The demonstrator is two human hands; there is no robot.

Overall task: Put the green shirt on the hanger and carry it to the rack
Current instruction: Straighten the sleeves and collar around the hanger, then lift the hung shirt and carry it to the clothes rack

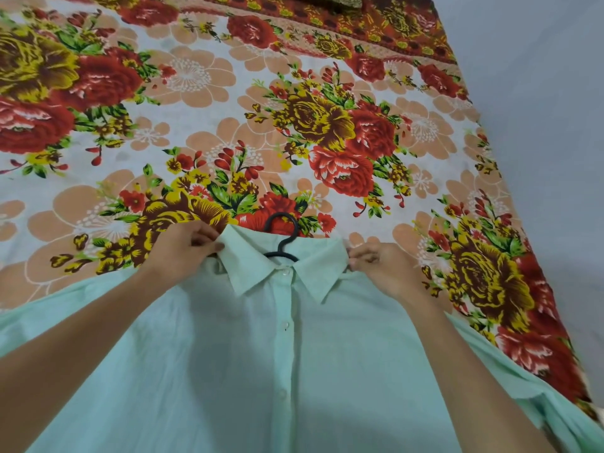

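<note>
Nearest, the green shirt (pixel 261 371) lies buttoned, front up, on the floral bedsheet (pixel 228 93). The black hanger (pixel 281 246) sits inside, its hook poking out past the collar (pixel 248 269). The left hand (pixel 188 245) and right hand (pixel 376 259) each pinch a collar end, fingers clamped on cloth. It seems best to tug both sides evenly and seat the shoulders squarely before lifting by the hook.

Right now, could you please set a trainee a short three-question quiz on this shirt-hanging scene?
1. True or false: the hanger has its hook poking out above the green shirt's collar.
2. What does the left hand pinch? A the collar, B the hook, C a button.
3. Complete: the right hand pinches the shirt, which lies on a ___ bedsheet.
Key: 1 true; 2 A; 3 floral.
</note>
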